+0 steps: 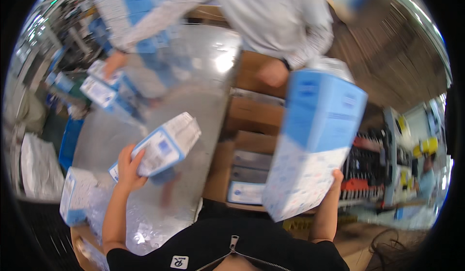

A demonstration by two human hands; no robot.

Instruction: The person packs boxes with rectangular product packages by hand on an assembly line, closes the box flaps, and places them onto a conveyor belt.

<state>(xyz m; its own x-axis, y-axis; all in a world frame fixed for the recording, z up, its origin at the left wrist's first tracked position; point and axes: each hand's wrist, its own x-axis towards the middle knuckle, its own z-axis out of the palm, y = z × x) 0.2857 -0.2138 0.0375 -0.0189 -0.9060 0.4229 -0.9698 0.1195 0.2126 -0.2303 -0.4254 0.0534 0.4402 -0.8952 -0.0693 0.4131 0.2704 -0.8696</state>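
Your left hand (130, 170) pinches the small blue-and-white box (161, 154) above the worktop (198, 94), left of the open brown carton (218, 170). Your right hand (333, 186) clasps the tall blue-and-white box (312, 128) at that carton's right; support its base and avoid knocking the carton.
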